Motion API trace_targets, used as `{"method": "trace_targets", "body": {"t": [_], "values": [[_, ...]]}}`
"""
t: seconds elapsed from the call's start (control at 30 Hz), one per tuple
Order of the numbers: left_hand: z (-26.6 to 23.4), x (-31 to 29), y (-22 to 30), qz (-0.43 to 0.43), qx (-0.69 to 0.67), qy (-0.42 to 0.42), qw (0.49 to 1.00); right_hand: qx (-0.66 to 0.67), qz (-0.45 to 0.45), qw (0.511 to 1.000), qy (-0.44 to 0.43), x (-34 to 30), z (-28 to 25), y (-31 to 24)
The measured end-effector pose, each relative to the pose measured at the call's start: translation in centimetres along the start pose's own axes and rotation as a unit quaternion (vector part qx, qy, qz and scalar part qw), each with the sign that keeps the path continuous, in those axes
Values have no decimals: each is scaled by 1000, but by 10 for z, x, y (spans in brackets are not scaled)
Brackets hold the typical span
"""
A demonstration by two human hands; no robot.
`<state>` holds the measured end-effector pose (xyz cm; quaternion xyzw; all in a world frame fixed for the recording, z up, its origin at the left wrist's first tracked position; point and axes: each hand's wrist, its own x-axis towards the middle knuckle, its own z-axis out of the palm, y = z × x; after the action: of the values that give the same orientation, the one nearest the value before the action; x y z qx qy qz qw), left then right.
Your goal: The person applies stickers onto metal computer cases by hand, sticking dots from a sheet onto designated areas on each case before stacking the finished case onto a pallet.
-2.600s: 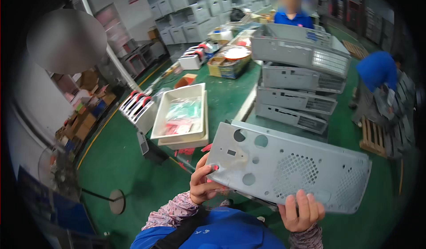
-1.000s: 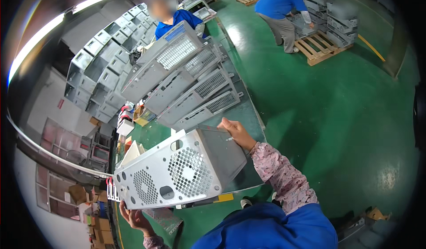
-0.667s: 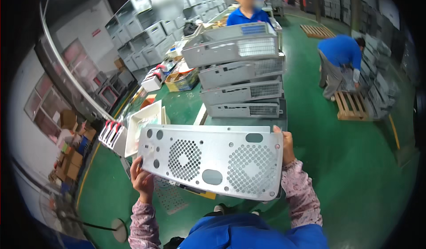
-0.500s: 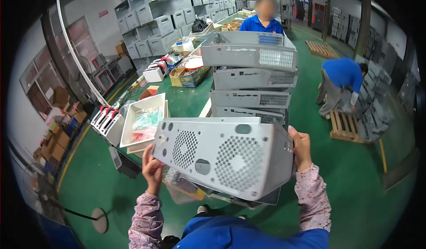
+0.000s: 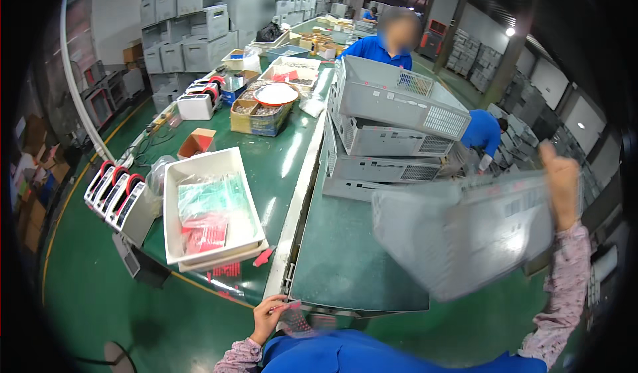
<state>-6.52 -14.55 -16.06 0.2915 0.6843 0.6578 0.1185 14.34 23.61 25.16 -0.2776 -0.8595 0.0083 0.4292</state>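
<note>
My right hand is raised on the right, its fingers closed on the edge of a grey metal computer case. The case hangs tilted beside the table's near right corner and is blurred by motion. Low in front of my body, my left hand pinches a see-through sheet with red dots. That sheet droops from thumb and fingers near the table's front edge. Beyond the held case, several similar grey cases stand in an uneven stack on the green table.
A white bin with plastic bags and red pieces sits left of the table seam. Behind it are a small open carton and a yellow tub of parts. One co-worker stands behind the stack; another bends at the right.
The case has swung from in front of me to the right, now in my right hand only. My left hand has let go of it and moved lower. The view has shifted.
</note>
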Motion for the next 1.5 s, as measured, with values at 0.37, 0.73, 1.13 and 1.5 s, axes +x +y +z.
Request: {"method": "trace_targets", "body": {"t": [0.37, 0.73, 1.13, 1.5], "values": [[-6, 61, -16, 25, -9, -156, 987, -230, 2, 946, 230, 190, -23, -35], [-6, 87, 19, -131, -31, -59, 989, -140, -42, 931, 334, 276, 238, 19], [9, 97, 43, -220, -36, 40, 974, -156, -83, 902, 394, 240, 313, 53], [2, 89, 29, -61, 30, -35, 997, -46, -174, 893, 413, 199, 283, 7]]}}
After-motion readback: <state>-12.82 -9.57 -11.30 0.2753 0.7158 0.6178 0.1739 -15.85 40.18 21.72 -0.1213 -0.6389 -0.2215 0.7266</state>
